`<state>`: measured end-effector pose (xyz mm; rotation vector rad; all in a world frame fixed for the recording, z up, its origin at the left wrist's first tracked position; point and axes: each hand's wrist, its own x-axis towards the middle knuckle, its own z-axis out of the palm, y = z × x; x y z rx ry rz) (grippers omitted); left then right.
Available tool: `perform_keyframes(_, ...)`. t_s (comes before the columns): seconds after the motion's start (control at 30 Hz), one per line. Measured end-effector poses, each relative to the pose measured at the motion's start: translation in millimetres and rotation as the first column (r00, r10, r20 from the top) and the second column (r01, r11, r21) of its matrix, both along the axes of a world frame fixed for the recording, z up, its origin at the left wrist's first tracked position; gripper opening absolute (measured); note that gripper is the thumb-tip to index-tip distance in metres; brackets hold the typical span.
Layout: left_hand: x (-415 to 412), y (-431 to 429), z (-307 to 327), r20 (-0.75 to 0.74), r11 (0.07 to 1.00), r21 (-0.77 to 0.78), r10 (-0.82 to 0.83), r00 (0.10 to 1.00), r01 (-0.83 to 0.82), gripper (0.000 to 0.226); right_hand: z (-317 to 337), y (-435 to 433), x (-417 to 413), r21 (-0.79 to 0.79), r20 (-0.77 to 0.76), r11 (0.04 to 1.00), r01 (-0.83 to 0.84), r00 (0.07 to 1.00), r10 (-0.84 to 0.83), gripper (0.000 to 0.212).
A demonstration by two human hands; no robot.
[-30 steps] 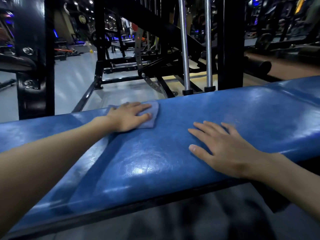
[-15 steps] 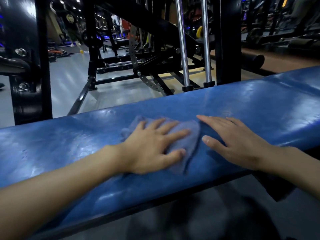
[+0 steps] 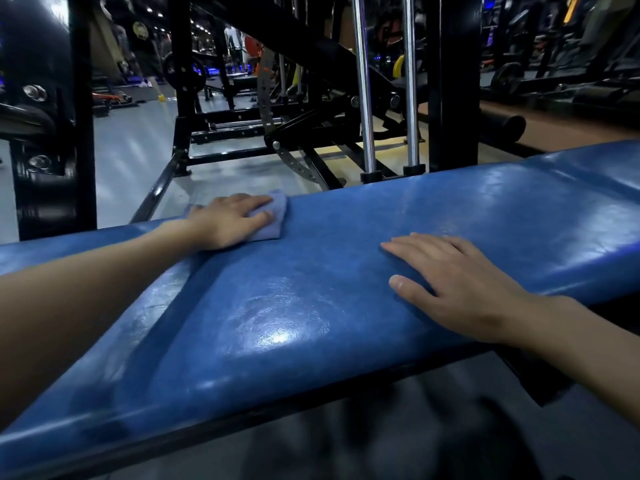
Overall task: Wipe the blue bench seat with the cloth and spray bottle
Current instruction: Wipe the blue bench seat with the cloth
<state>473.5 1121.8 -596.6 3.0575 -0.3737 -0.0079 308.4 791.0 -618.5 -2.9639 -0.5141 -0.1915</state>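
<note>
Left hand (image 3: 228, 221) flat w/ fingers straight, pressing the cloth (image 3: 273, 220) at the far edge of the blue bench seat (image 3: 311, 289). Right hand (image 3: 460, 285) rests flat nearby, fingers slightly spread.

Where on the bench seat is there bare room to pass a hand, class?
Bare seat lies between the left hand, pressing the cloth at the far edge, and the right hand; more lies to its right. Crowded by the cloth.
</note>
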Motion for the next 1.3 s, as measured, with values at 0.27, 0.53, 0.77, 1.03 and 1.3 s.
perform_keyframes(0.27,-59,-36,1,0.005,0.990,0.092,-0.104,0.995,0.103,0.072,1,0,0,0.027,0.011,1.000,-0.003,1.000,0.003,0.075)
perform_keyframes(0.53,-159,-68,-4,0.054,0.794,0.128,-0.604,0.795,0.594,0.068,8,5,1,0.096,-0.060,0.995,0.041,0.998,-0.035,0.081)
perform_keyframes(0.77,-82,-36,-3,0.016,0.915,0.039,-0.403,0.915,0.402,0.073,6,42,-7,0.022,-0.072,1.000,0.006,0.997,-0.005,0.098)
perform_keyframes(1.03,-2,29,-1,-0.019,0.998,0.022,0.064,0.998,-0.063,0.067,2,44,-6,-0.032,-0.033,0.999,0.014,0.999,-0.015,0.088)
perform_keyframes(1.3,-82,-12,2,0.008,0.972,0.104,-0.211,0.977,0.209,0.081,0,43,-5,-0.018,-0.019,0.999,0.037,0.999,-0.037,0.086)
